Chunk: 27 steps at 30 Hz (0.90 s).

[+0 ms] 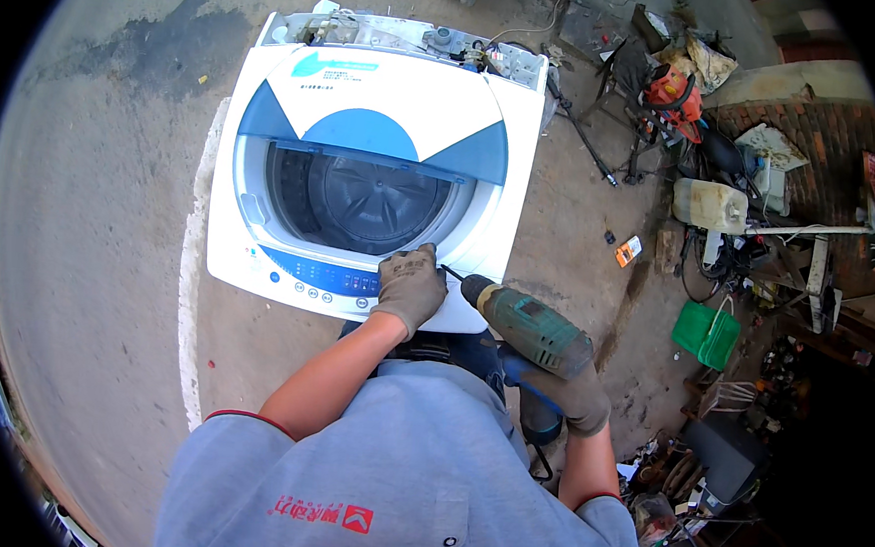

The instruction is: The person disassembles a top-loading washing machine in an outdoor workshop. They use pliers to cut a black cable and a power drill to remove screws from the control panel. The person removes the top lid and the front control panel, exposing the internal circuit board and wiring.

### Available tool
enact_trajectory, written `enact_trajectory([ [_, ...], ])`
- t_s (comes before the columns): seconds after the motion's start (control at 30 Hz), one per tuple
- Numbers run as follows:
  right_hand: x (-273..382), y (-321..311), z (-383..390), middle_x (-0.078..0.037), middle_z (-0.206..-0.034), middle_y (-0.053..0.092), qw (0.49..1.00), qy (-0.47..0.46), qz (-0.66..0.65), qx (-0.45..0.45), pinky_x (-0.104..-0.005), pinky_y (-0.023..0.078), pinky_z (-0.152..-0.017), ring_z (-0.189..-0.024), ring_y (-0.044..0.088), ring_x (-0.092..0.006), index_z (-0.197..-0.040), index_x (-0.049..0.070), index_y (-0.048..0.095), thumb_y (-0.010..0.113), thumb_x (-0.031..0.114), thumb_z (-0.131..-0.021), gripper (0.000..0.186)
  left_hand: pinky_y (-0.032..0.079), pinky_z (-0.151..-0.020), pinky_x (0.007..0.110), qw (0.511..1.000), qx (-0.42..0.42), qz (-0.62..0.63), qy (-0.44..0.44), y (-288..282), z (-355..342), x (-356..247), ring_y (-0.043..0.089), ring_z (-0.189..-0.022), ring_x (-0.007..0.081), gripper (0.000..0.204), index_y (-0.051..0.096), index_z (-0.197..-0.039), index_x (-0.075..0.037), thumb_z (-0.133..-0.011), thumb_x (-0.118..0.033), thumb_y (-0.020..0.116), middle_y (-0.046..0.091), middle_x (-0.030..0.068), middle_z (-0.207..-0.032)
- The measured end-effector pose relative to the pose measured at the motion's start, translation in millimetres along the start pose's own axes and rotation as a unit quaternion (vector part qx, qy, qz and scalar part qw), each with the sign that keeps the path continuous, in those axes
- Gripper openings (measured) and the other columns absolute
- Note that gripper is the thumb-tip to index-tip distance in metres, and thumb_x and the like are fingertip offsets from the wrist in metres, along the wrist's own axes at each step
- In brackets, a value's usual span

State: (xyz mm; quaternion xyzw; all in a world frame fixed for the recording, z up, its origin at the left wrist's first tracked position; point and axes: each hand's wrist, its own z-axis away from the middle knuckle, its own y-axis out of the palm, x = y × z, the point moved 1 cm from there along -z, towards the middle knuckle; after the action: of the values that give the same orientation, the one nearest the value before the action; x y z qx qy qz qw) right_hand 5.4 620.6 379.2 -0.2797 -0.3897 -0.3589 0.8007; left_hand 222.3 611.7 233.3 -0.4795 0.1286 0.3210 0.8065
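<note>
Right grip (572,394) clamped on drill (536,330), beside near-right corner of washer (485,238); bit (451,271) slants toward left grip (413,288), nearer washer, closure unclear.

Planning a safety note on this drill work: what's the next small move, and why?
Probably ease the left hand clear of the bit before drilling. The right hand grips the drill, whose bit points at the washer close beside the left fingers, so a slip could catch them. Whether the tip touches anything, I can't tell.
</note>
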Motion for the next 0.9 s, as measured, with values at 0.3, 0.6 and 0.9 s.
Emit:
enact_trajectory([
  [0.3, -14.5, -51.5, 11.8, -0.02, -0.108, 0.066, 0.968, -0.032, -0.245, -0.038, -0.0349, 0.057, -0.07, -0.091, 0.066, -0.0249, -0.133, -0.001, 0.049, 0.068, -0.005, -0.079, 0.058, 0.046, -0.093, 0.039, 0.987, 0.009, 0.082, -0.138, -4.4, -11.7, 0.3, 0.063, -0.102, 0.0318, 0.035, 0.065, -0.107, -0.006, -0.078, -0.025, 0.071, 0.068, 0.0151, -0.104],
  [0.6, -78.9, -108.7, 13.9, -0.016, -0.101, 0.067, 0.989, -0.042, -0.132, -0.04, -0.0308, 0.055, -0.063, -0.075, 0.066, -0.0193, -0.127, -0.001, 0.054, 0.066, -0.005, -0.08, 0.049, 0.046, -0.093, 0.04, 0.978, -0.045, -0.019, -0.201, -4.9, -11.4, -21.1, 0.063, -0.105, 0.034, 0.032, 0.065, -0.099, -0.003, -0.073, -0.022, 0.068, 0.068, 0.0189, -0.103],
  [0.9, -84.0, -122.7, 66.3, -0.014, -0.105, 0.066, 0.942, -0.017, -0.248, -0.226, -0.0307, 0.054, -0.06, -0.08, 0.066, -0.0208, -0.126, 0.0, 0.056, 0.064, 0.001, -0.084, 0.042, 0.046, -0.092, 0.041, 0.985, -0.106, 0.016, -0.135, 12.5, -6.8, -2.3, 0.063, -0.1, 0.0352, 0.032, 0.064, -0.1, -0.005, -0.074, -0.022, 0.065, 0.068, 0.0181, -0.1],
])
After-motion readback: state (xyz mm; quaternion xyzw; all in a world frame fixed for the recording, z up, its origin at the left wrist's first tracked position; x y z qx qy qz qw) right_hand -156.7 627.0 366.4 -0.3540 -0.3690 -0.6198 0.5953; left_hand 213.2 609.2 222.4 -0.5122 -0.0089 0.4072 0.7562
